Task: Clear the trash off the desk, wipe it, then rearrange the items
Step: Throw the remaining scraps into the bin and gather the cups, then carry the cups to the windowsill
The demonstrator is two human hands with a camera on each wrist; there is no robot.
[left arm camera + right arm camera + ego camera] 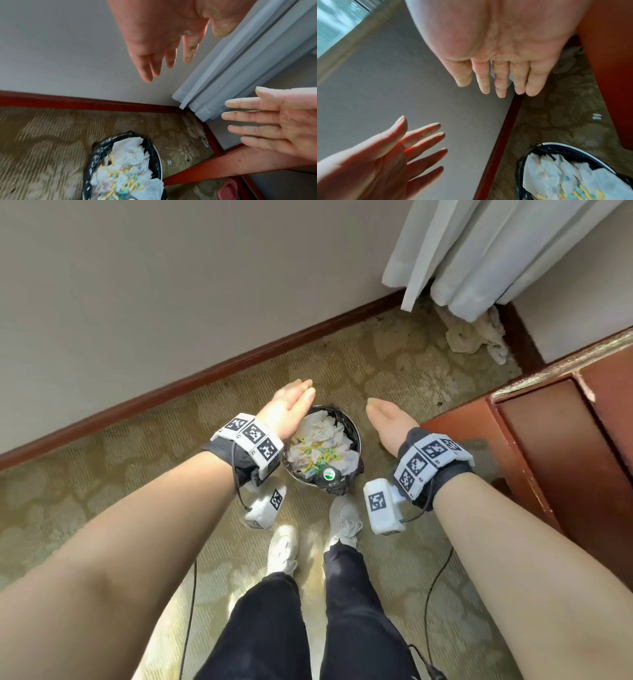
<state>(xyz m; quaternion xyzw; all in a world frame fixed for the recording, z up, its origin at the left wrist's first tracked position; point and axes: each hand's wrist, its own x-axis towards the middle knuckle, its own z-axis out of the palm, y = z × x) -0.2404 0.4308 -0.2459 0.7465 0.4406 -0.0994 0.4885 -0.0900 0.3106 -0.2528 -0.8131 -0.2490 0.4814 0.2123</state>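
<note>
A small round trash bin [356, 436] with a black liner stands on the carpet in front of my feet. It is full of crumpled white tissues [323, 428], small yellow and blue scraps [318, 455] and a bottle with a green-and-white cap [329, 474]. My left hand [291, 405] hovers over the bin's left rim, fingers straight, palm facing right, empty. My right hand [385, 419] hovers to the bin's right, fingers straight, palm facing left, empty. The wrist views show both flat palms [164, 44] [501, 60] facing each other above the bin [154, 151] [573, 150].
The reddish wooden desk [561, 446] stands at the right, its corner close to my right hand. A wall with a red-brown baseboard [205, 378] runs behind the bin. White curtains [479, 258] hang at the back right above crumpled cloth [476, 337]. A pink slipper [228, 189] lies under the desk.
</note>
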